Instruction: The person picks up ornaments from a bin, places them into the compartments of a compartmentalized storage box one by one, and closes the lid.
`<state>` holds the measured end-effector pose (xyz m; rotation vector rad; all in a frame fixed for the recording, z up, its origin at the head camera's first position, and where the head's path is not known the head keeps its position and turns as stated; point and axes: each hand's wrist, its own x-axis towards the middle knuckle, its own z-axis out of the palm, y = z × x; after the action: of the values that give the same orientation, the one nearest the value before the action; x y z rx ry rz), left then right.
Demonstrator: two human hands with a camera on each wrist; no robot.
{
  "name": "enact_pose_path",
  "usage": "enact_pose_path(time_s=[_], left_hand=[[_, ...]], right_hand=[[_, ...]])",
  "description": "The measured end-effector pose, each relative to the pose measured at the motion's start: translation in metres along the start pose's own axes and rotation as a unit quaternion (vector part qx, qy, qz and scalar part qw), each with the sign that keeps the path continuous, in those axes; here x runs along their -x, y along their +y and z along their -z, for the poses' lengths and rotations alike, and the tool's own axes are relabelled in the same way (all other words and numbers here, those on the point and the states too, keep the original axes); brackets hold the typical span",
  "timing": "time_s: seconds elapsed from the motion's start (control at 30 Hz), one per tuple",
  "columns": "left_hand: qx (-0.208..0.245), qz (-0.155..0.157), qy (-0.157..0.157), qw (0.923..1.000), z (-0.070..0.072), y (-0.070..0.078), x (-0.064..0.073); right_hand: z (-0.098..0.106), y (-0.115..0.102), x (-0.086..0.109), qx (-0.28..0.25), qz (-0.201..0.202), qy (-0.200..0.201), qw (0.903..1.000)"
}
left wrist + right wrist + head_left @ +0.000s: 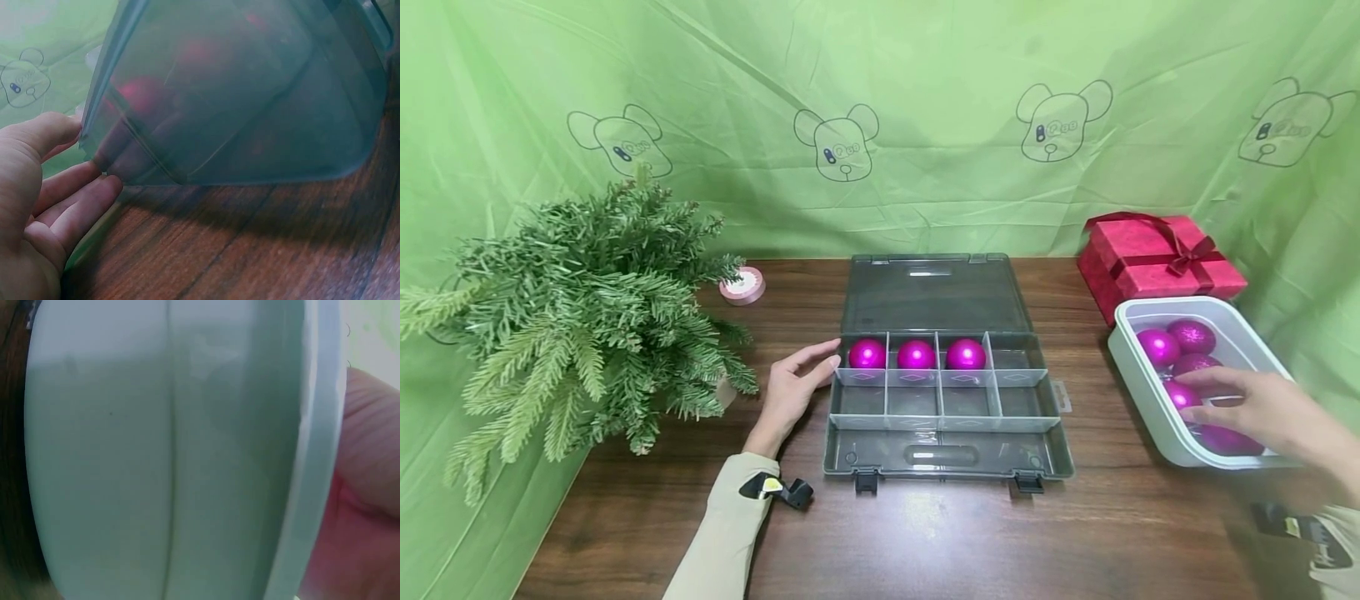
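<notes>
Step in hand, as judged: picking a magenta ball [1180,395] out of the pale tub [1129,379]; the right hand [1262,408] reaches over the tub's near right side, fingers bracketing that ball from above and below – blurred, so whether they grasp it I cannot tell; the right wrist view shows mostly tub wall. The left hand [790,392] grasps nothing; its extended fingers touch the left edge of the grey divided box [951,462], probably steadying it. The next move likely calls for a secure hold at the ball's sides, then a straight lift clear of its neighbours and the rim.

Appearance: the bracketed ball is round and glossy, with a bright highlight – likely slippery; it lies in the tub among other balls, including a glittery ball [1192,336]; three similar glossy balls [916,355] sit singly in the three leftmost compartments of the box's back row; the box stands on the wood-grained counter [925,542], lid [936,296] laid back.
</notes>
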<state>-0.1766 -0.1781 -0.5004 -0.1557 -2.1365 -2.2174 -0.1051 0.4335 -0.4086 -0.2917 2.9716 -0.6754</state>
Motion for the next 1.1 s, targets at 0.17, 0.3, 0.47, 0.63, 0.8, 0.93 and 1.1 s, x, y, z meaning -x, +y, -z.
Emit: enact_pose_path(time_s=[0.17, 0.3, 0.47, 0.63, 0.8, 0.93, 1.1], left_hand=[[-0.001, 0.001, -0.002, 1.0000, 0.001, -0.002, 0.000], [-0.001, 0.000, -0.003, 1.0000, 0.001, -0.002, 0.000], [-0.001, -0.002, -0.004, 1.0000, 0.002, -0.003, 0.000], [-0.002, -0.005, -0.002, 1.0000, 0.002, -0.001, 0.000], [-0.008, -0.008, -0.003, 0.9999, 0.001, 0.000, 0.000], [-0.008, -0.009, -0.005, 0.9999, 0.001, -0.001, -0.001], [-0.003, -0.010, -0.005, 0.9999, 0.001, -0.001, -0.001]], right_hand=[[0.004, 0.000, 0.001, 0.008, -0.019, -0.007, 0.9998], [0.011, -0.001, 0.002, 0.016, -0.036, -0.001, 0.9992], [0.023, -0.009, 0.004, 0.022, -0.050, 0.021, 0.9983], [0.030, -0.016, 0.003, 0.000, -0.066, 0.041, 0.9970], [0.035, -0.017, 0.002, -0.039, -0.066, 0.075, 0.9942], [0.038, -0.020, 0.001, -0.073, -0.061, 0.095, 0.9909], [0.040, -0.028, 0.000, -0.108, -0.040, 0.122, 0.9859]])
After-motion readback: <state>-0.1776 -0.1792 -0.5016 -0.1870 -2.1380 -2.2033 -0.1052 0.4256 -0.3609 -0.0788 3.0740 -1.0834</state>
